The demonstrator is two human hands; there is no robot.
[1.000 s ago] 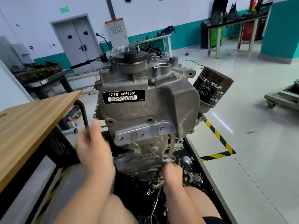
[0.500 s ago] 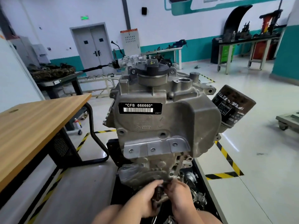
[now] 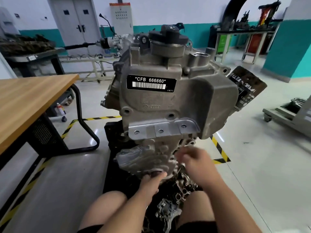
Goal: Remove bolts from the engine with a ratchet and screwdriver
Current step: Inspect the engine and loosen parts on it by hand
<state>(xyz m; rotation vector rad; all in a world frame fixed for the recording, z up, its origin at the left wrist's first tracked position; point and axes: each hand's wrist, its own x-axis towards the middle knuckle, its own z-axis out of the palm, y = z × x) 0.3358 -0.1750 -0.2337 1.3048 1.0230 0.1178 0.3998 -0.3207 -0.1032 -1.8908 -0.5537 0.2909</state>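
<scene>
Workshop floor (image 3: 255,174) is surrounding the engine (image 3: 168,105); left grip (image 3: 150,182) is pinching its bottom edge, right grip (image 3: 200,167) blurring beside, state unclear.

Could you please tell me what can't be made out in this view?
Head view:
- Right hand: motion-blurred; its grip is unreadable.
- Left hand: covers the engine's lower fitting; what it touches is hidden.
- Oil filter label: too blurred to read.
- Loose parts: partly behind the forearms.

Bare floor (image 3: 252,174) flanks the engine (image 3: 168,101); a wooden table (image 3: 28,101) blocks the left, loose parts (image 3: 183,189) crowd beneath.
</scene>
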